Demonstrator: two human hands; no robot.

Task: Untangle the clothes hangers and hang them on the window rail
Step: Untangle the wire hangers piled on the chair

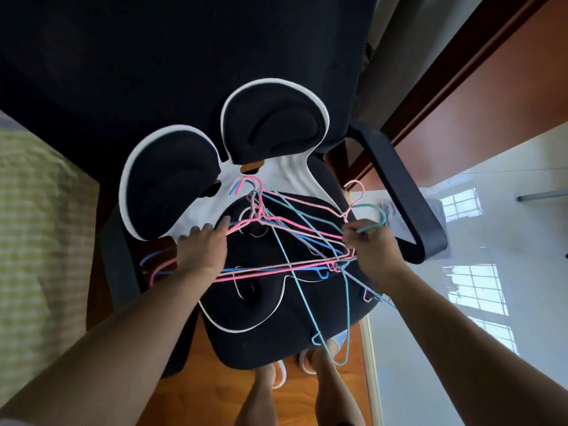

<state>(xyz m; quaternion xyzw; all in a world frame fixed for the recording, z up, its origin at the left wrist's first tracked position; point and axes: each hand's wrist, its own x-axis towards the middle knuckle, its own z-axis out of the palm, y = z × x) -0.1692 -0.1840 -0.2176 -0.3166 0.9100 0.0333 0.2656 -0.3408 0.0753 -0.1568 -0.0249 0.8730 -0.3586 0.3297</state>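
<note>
Resting on the black chair seat [264,339], the tangled hangers [285,241] are mid-untangling. Left hand [201,250] grips a pink hanger's arm; right hand [368,247], fingers curled, pinches a teal hook [373,215]. Next move likely requires drawing that hook free.

No readable text, labels or numbers appear anywhere.

Daylight glares off the glossy floor [461,302] at right, window reflections showing; edges bow strongly; the left side seems dim, soft.
</note>
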